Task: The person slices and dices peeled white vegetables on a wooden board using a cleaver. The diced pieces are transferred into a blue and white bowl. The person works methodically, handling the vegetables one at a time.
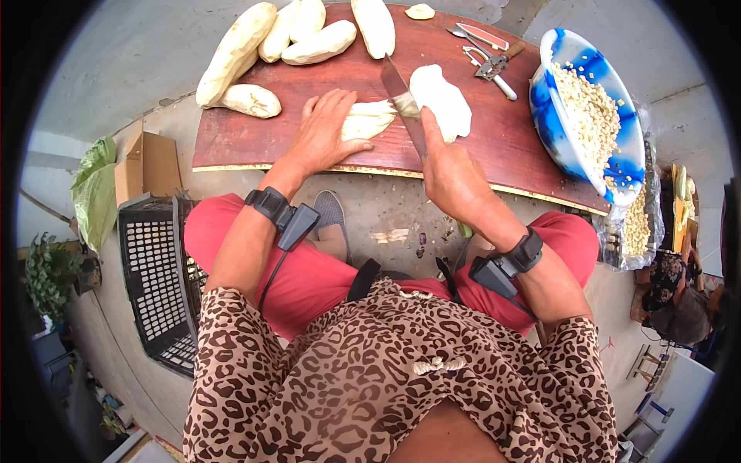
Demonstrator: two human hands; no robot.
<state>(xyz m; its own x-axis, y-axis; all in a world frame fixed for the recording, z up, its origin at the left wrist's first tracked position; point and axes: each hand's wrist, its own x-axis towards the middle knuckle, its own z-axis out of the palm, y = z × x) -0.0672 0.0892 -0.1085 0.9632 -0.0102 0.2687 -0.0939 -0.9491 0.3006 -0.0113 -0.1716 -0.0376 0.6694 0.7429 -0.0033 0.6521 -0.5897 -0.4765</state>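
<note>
My left hand (pixel 327 130) presses down on a stack of pale peeled vegetable slices (pixel 369 122) on the red-brown tabletop (pixel 324 155). In my right hand (pixel 457 173) is a wide-bladed kitchen knife (pixel 399 87); its handle is hidden in my fist and the index finger lies along the blade. The blade stands just right of the slices, with pale vegetable stuck to its side. Beyond it, a flat white piece (pixel 443 101) lies on the table. Several whole peeled vegetables (pixel 320 43), long and pale, are grouped at the far left.
A blue-and-white basin (pixel 547 110) of diced pieces (pixel 587 110) stands at the right table edge. Peelers and a small knife (pixel 492 65) lie beside it. Below the basin is a plastic-lined tray (pixel 637 226). A black crate (pixel 156 278) stands left; another person (pixel 677 295) sits far right.
</note>
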